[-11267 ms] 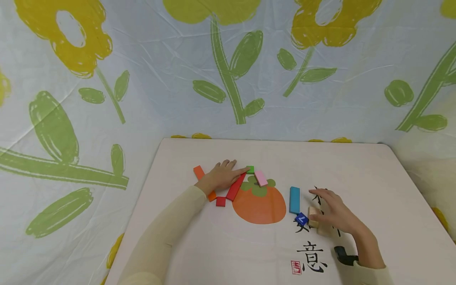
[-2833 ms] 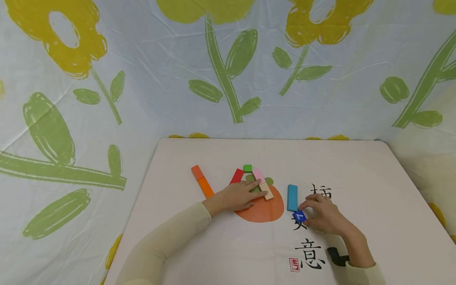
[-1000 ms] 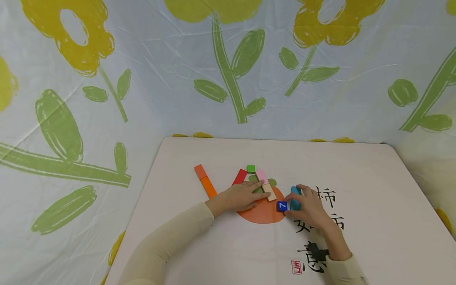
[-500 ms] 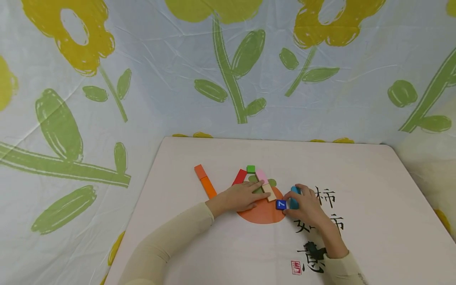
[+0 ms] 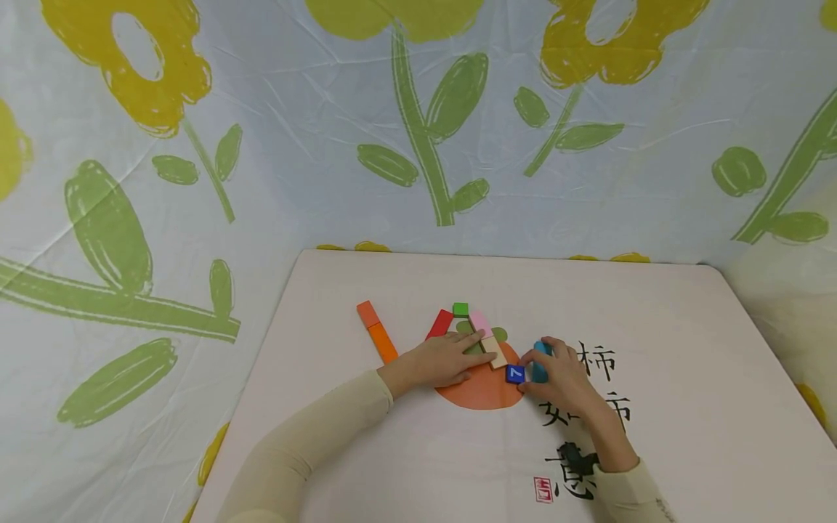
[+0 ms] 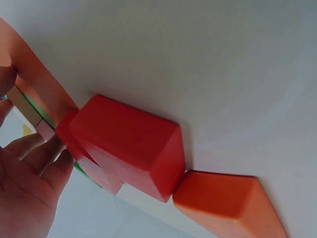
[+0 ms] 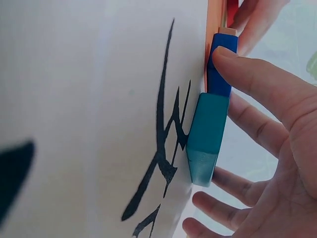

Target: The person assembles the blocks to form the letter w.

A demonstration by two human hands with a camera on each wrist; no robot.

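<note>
My left hand [image 5: 439, 361] lies with its fingers extended, the tips on the pink block [image 5: 480, 324] and the pale wooden block [image 5: 495, 351], which stand end to end. My right hand [image 5: 567, 374] pinches the dark blue block [image 5: 515, 374] marked 7 between thumb and forefinger, close by the wooden block's lower end. Under the right hand, partly hidden, lies the light blue block [image 7: 208, 124], right beside the dark blue one. Behind the left hand a long red block [image 5: 439, 323] leads up to a small green block [image 5: 461, 310].
Two orange blocks [image 5: 382, 343] run in a slanting line at the left. In the left wrist view a red block [image 6: 124, 139] meets an orange block [image 6: 218, 193]. The light tabletop [image 5: 366, 450] bears a printed orange fruit [image 5: 484, 392] and black written characters [image 5: 598, 361].
Since the oldest frame, the wooden block has moved from the right hand's side to the pink block's end. The dark blue block has shifted left and up; in the last half second it barely moves.
</note>
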